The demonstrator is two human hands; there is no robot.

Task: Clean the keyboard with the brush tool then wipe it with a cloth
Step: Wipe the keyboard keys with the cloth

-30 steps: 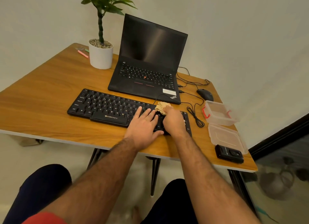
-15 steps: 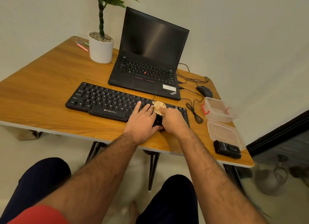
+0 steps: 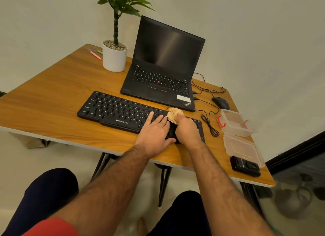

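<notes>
My knees and bare forearms fill the near edge, reaching up to the counter (image 3: 52,102). The keyboard (image 3: 121,112) lies near the front edge, its long axis running left to right and slanting a little, the left end farther from me, the keys facing up and the spacebar side toward me. My left hand (image 3: 154,132) lies flat on its right-of-centre keys, fingers straight and slightly spread, pressing down, holding nothing. My right hand (image 3: 188,130) sits just beside it on the keyboard's right part, fingers curled around a crumpled tan cloth (image 3: 174,115), which bunches out beyond my knuckles and touches the keyboard's far edge. To the right, near the counter's edge, lie a small black device (image 3: 245,166), then a clear lid (image 3: 242,146), then a clear box (image 3: 235,121) with red clips. A coiled cable (image 3: 210,124) lies between keyboard and box. Beyond the keyboard stands an open laptop (image 3: 163,68) with a dark screen, a mouse (image 3: 220,102) to its right, and a white potted plant (image 3: 115,58) to its left, with pens (image 3: 95,55) behind it.
</notes>
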